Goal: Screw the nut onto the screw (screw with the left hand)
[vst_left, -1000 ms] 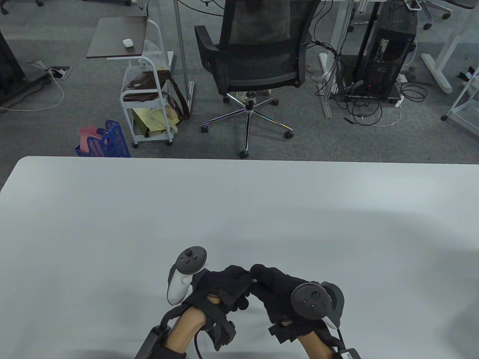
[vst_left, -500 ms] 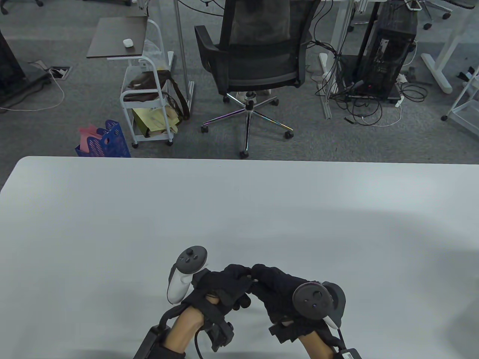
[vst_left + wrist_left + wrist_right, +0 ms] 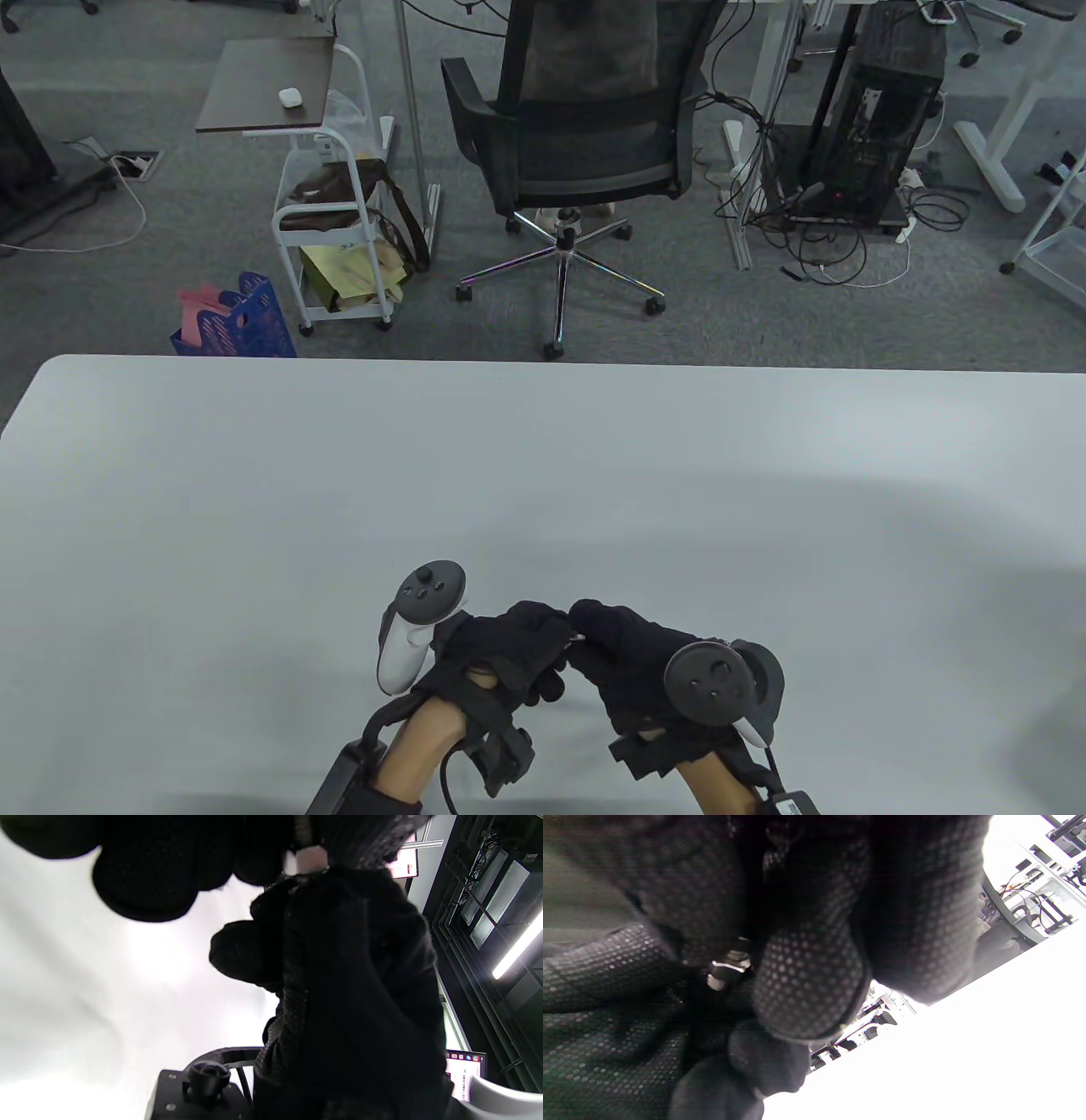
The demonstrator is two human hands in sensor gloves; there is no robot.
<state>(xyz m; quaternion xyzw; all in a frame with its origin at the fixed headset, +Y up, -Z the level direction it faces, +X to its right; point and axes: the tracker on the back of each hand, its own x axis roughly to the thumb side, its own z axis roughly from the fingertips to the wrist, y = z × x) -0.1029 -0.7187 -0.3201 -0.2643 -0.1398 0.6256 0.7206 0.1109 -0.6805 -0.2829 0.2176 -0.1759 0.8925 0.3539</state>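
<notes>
Left hand: your left hand (image 3: 501, 649) has its fingers curled in, fingertips meeting the right hand's above the near edge of the worktop (image 3: 543, 475); they pinch a small part.
Right hand: your right hand (image 3: 632, 658) is curled too, thumb and fingers closed on the screw (image 3: 727, 969).
Screw and nut: between the two sets of fingertips, clear of the worktop.
Table view: only a pale glint shows where the fingertips meet.
Right wrist view: shiny metal, threaded, wedged among dotted fingertips.
Left wrist view: a pale piece, the nut (image 3: 306, 860), at the top edge; which fingers grip it, I cannot tell.
</notes>
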